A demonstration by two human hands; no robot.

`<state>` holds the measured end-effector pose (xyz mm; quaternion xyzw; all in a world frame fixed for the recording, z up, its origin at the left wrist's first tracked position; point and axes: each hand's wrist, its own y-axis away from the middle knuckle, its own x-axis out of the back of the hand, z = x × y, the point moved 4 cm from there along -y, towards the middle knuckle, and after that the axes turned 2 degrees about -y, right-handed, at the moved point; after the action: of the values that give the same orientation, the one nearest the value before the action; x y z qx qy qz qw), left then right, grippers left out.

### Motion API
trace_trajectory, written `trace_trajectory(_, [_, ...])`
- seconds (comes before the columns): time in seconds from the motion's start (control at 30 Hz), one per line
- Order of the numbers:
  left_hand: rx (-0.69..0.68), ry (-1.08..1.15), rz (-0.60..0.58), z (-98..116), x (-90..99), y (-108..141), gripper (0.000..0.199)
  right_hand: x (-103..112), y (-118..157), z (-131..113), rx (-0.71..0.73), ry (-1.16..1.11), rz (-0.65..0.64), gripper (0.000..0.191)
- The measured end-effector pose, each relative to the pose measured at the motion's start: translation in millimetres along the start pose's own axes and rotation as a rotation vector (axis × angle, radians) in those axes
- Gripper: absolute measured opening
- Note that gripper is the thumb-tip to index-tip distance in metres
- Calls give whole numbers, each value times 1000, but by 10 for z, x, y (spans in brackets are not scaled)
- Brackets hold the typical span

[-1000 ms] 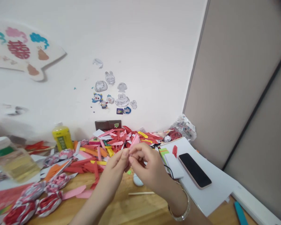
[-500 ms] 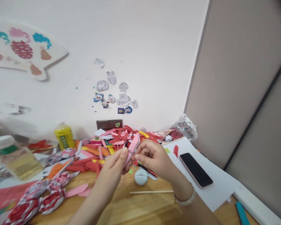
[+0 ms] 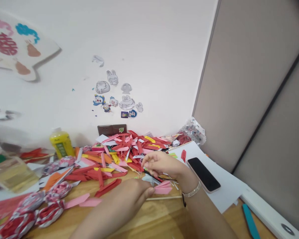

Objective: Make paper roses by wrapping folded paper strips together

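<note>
My left hand [image 3: 139, 191] is closed on a folded pink paper piece [image 3: 163, 188], which sticks out to the right past the thumb. Above and slightly right of it, my right hand [image 3: 158, 164] has its fingers pinched together. A thin thread-like line [image 3: 152, 177] runs down from near the right fingers toward the pink paper; what the fingertips pinch is too small to make out. A thin wooden stick [image 3: 164, 198] lies on the table just below the pink paper. Behind the hands is a heap of folded red, pink, yellow and orange papers [image 3: 129, 146].
A phone [image 3: 203, 174] lies on white paper [image 3: 220, 199] at the right, with a teal object [image 3: 250, 220] nearer the front. Braided red and white bundles [image 3: 49, 214], a yellow bottle [image 3: 62, 143] and a clear jar [image 3: 15, 174] stand or lie at the left.
My left hand has turned over and moved down and right with the pink paper. My right hand has come off the paper and sits above it. The whole view has shifted slightly.
</note>
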<state>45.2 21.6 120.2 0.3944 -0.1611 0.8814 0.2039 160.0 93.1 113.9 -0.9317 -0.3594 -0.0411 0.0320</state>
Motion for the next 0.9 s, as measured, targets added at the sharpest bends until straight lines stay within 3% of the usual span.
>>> trace_trajectory(0.13, [26, 78, 60, -76, -85, -93, 28, -124, 59, -56, 4, 224, 183, 10])
trace_trajectory(0.37, [60, 152, 215, -227, 35, -254, 29, -294, 152, -233, 253, 524, 489, 17])
trace_trajectory(0.6, [90, 153, 301, -202, 163, -252, 31, -278, 141, -301, 415, 355, 507, 16])
trace_trajectory(0.73, [49, 194, 279, -157, 196, -208, 32, -285, 185, -328, 498, 334, 552, 12])
trace_trajectory(0.9, [23, 410, 232, -203, 167, -201, 40, -327, 261, -399, 633, 442, 592, 11])
